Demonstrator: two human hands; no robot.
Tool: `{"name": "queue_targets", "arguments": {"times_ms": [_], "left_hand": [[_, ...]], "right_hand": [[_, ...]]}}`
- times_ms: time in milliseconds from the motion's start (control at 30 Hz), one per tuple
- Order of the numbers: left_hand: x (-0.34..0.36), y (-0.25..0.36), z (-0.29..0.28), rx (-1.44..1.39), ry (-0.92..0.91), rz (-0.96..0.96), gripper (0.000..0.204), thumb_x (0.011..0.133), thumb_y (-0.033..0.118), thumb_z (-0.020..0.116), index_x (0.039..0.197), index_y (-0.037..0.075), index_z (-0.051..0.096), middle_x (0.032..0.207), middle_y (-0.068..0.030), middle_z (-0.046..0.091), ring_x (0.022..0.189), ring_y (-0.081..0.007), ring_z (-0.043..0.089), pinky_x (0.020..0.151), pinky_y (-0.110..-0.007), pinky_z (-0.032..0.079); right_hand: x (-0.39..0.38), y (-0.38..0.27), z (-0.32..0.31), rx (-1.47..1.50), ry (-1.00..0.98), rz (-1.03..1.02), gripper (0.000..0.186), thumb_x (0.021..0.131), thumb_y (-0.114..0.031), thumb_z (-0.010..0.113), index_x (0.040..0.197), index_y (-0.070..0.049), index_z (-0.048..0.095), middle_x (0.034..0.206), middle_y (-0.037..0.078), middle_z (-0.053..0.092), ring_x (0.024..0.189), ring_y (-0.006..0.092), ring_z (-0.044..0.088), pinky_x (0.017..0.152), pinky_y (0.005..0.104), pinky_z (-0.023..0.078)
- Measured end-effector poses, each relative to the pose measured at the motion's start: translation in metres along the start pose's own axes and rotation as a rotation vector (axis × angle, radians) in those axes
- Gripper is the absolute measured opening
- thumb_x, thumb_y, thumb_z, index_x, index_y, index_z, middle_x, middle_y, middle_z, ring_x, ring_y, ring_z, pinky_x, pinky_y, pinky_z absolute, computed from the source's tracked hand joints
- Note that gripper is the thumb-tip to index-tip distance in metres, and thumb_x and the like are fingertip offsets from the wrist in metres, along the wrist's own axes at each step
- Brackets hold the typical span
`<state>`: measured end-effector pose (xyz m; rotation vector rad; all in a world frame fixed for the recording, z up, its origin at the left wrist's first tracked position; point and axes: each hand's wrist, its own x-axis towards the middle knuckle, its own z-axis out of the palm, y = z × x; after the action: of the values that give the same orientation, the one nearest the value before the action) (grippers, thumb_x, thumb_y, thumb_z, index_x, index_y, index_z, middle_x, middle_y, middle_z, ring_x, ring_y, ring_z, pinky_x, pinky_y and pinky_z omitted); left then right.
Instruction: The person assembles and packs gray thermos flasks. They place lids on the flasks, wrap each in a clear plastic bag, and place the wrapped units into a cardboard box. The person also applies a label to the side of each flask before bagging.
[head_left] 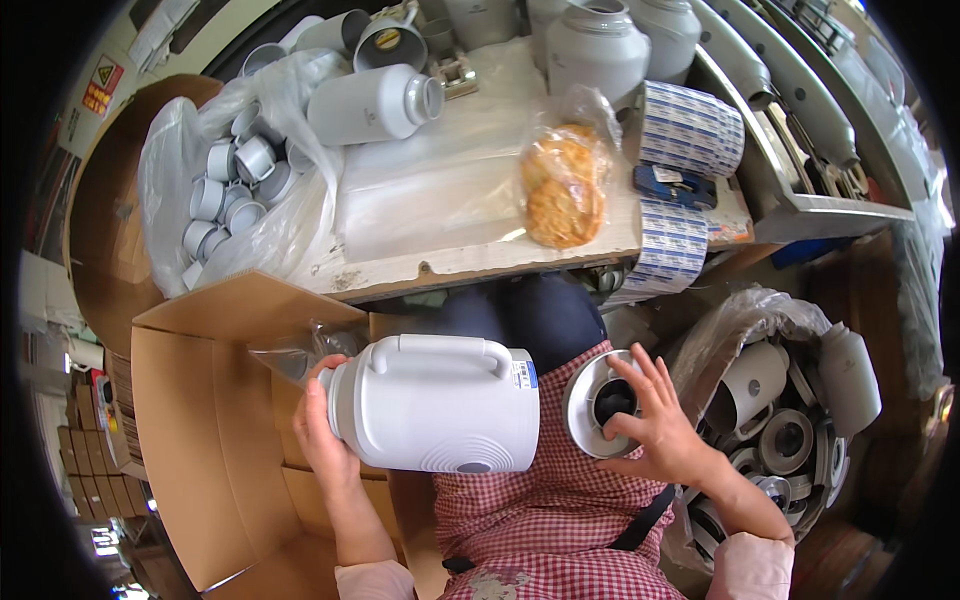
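Observation:
A light grey thermos jug (430, 415) lies sideways over my lap, its handle upward and a small blue-and-white label near its right end. My left hand (328, 435) is closed round its narrower left end. Just right of the jug, my right hand (662, 425) pinches a round grey disc (580, 400) with a raised ring and a dark middle. Thumb and fingers reach into that ring, and the other fingers spread outward. The disc and the jug's right end appear apart, with a small gap between them.
An open cardboard box (200, 450) stands at my left. At right, a plastic-lined bin (700, 350) holds jug bodies and round parts. The bench (400, 275) ahead bears a bag of grey cups (240, 200), a lying bottle (365, 105), bagged flatbreads (565, 190) and a label roll (690, 125).

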<state>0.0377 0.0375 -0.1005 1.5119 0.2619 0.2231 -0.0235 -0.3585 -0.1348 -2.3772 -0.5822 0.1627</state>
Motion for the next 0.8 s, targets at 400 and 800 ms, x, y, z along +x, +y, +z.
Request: {"name": "queue_targets", "arguments": {"times_ms": [400, 800], "left_hand": [[-0.011, -0.067, -0.021, -0.4, 0.175, -0.379, 0.048, 0.11, 0.038, 0.051, 0.128, -0.003, 0.066, 0.118, -0.0123, 0.073, 0.105, -0.02, 0.07, 0.091, -0.034, 0.056], [-0.028, -0.045, 0.012, -0.298, 0.137, -0.207, 0.044, 0.107, 0.041, 0.059, 0.113, -0.001, 0.069, 0.115, -0.0147, 0.073, 0.104, -0.0243, 0.071, 0.092, -0.036, 0.057]], "right_hand": [[0.055, -0.034, 0.025, 0.839, 0.146, 0.115, 0.138, 0.065, -0.055, 0.099, 0.162, 0.0, 0.017, 0.16, 0.023, 0.032, 0.152, 0.0369, 0.033, 0.123, 0.0512, 0.032], [0.034, -0.039, 0.051, 0.742, 0.196, 0.103, 0.134, 0.069, -0.066, 0.09, 0.164, 0.001, 0.023, 0.163, 0.029, 0.031, 0.148, 0.0407, 0.041, 0.122, 0.0503, 0.034]]}}
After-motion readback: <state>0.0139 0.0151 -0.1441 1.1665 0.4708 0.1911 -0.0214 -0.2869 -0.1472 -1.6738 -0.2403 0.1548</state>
